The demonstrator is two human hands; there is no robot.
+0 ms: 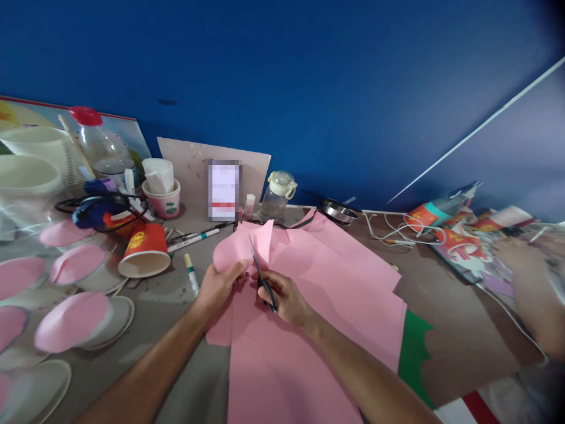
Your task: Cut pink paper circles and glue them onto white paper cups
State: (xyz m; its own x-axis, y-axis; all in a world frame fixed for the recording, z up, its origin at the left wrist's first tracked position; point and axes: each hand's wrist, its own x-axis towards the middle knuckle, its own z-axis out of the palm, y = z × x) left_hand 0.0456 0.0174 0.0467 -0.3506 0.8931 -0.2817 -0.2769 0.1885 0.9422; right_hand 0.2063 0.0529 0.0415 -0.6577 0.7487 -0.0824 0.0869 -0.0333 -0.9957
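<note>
In the middle of the head view, my left hand (224,284) pinches a piece of pink paper (232,247) with a rounded outer edge. My right hand (288,297) grips a pair of scissors (265,287) by the dark handles. The blades point up and away, lying against the pink piece, with a raised flap just to their right. Large sheets of pink paper (326,277) are spread under both hands. My left fingertips are partly hidden behind the paper.
Paper cups with pink paper tops (73,321) stand at left, near a red cup (145,250) and a marker (191,275). A glass bottle (278,194) and a tape roll (339,210) sit by the blue wall. Another person's arm (536,288) rests at right, near white cables (388,229).
</note>
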